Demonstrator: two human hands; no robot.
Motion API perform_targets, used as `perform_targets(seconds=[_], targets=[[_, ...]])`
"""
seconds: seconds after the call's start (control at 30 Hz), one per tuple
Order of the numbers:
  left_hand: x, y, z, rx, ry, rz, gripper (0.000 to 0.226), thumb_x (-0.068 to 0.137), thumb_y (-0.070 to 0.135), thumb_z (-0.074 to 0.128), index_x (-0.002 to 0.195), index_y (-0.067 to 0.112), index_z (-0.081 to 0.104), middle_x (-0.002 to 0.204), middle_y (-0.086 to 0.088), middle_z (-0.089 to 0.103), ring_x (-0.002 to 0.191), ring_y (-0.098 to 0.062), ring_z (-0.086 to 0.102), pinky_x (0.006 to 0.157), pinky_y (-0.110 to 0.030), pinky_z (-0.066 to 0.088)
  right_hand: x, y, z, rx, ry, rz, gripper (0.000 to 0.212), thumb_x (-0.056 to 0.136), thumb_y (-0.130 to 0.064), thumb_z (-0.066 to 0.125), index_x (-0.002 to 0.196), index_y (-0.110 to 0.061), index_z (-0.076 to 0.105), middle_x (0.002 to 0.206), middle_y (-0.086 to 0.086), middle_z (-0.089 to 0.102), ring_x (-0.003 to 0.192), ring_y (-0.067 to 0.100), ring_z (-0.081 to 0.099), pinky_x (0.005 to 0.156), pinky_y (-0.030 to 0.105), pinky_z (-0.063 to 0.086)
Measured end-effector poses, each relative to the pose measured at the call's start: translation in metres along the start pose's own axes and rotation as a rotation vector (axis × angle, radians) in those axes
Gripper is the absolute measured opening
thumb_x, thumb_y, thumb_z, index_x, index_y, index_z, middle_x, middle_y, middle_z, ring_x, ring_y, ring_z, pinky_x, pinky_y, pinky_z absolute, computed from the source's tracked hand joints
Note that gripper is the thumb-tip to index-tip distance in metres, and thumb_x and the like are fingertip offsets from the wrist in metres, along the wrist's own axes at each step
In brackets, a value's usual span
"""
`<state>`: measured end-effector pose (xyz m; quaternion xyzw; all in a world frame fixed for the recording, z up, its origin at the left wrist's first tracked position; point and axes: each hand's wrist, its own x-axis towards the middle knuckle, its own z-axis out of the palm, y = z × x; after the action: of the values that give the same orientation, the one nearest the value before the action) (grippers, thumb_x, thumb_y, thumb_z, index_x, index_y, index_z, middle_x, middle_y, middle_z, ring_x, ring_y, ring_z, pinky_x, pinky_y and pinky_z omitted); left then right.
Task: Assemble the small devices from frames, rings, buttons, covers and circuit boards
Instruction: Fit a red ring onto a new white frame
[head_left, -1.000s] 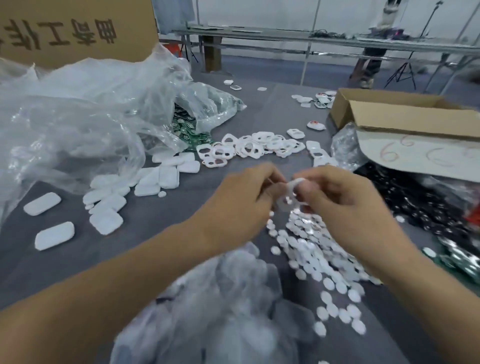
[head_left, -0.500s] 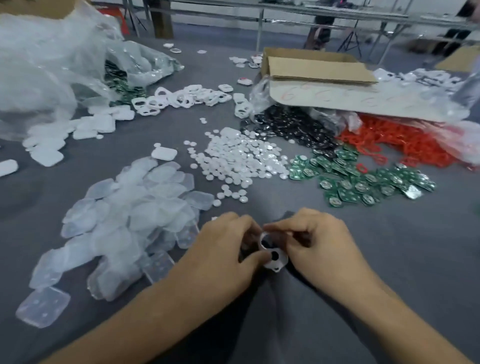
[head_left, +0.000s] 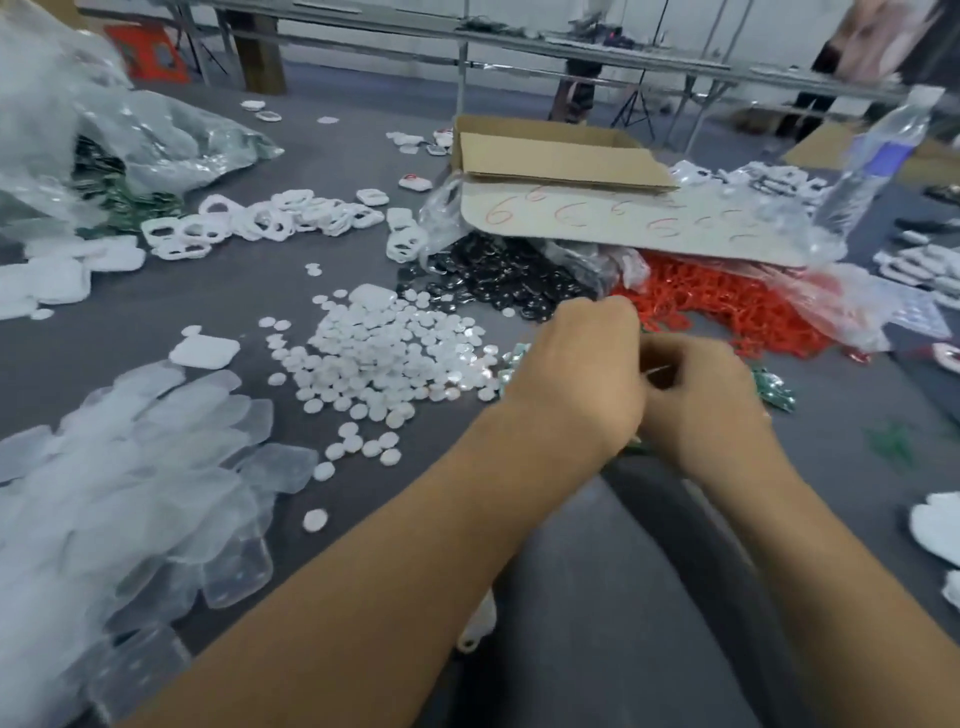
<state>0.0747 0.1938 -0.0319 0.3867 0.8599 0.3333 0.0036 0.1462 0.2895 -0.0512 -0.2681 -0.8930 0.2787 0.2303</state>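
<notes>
Left hand (head_left: 576, 374) and right hand (head_left: 711, 405) are pressing together, grips curled — contents hidden — left nearer the red plastic ring heap (head_left: 727, 306).

You've got a grey table cloth (head_left: 857, 519) – white buttons (head_left: 384, 358), black discs (head_left: 493, 280), red rings (head_left: 727, 306), green circuit boards (head_left: 774, 387), frosted clear covers (head_left: 130, 467) – pale box flap (head_left: 623, 226) scrawled with red 6s.

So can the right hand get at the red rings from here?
Probably yes. The red rings lie just beyond the right hand with nothing between; the plastic bag covers only their far side. That hand is curled close against the left hand, though.
</notes>
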Motion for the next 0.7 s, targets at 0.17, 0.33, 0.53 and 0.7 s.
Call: perform_targets(seconds=[0.17,0.33,0.53,0.7], targets=[[0.074,0.007,0.053,0.208,-0.146,0.173,0.024,0.094,0.005,0.056,0.115,0.006,0.067,0.116,-0.019,0.066,0.111,-0.038,0.061,0.088,-0.041,0.049,0.067,0.045,-0.015,-0.225,0.005,0.212,0.025,0.084,-0.016,0.072,0.108,-0.012,0.077,0.106,0.014,0.075,0.1,0.031,0.067,0.088,0.034,0.05],[0.104,-0.009,0.068,0.318,-0.228,0.317,0.012,0.097,0.014,0.061,0.105,0.013,0.07,0.102,-0.011,0.062,0.101,-0.03,0.058,0.085,-0.04,0.047,0.087,0.066,-0.01,-0.289,-0.055,0.224,0.009,0.085,-0.025,0.078,0.092,-0.021,0.081,0.096,0.01,0.077,0.097,0.03,0.068,0.087,0.037,0.053],[0.103,-0.023,0.068,0.297,-0.222,0.367,0.015,0.1,0.026,0.06,0.086,0.022,0.061,0.096,-0.002,0.056,0.096,-0.023,0.052,0.088,-0.037,0.043,0.089,0.06,-0.028,-0.309,-0.323,0.209,0.02,0.088,-0.034,0.077,0.068,-0.034,0.073,0.072,-0.008,0.069,0.066,0.008,0.057,0.055,0.019,0.037],[0.092,-0.026,0.058,0.119,-0.167,0.317,0.021,0.103,0.021,0.057,0.102,0.015,0.077,0.102,-0.006,0.069,0.099,-0.024,0.062,0.089,-0.033,0.043,0.082,0.047,-0.019,-0.447,-0.363,0.16,0.015,0.093,-0.025,0.068,0.078,-0.022,0.07,0.093,0.009,0.073,0.095,0.029,0.063,0.079,0.029,0.043]])
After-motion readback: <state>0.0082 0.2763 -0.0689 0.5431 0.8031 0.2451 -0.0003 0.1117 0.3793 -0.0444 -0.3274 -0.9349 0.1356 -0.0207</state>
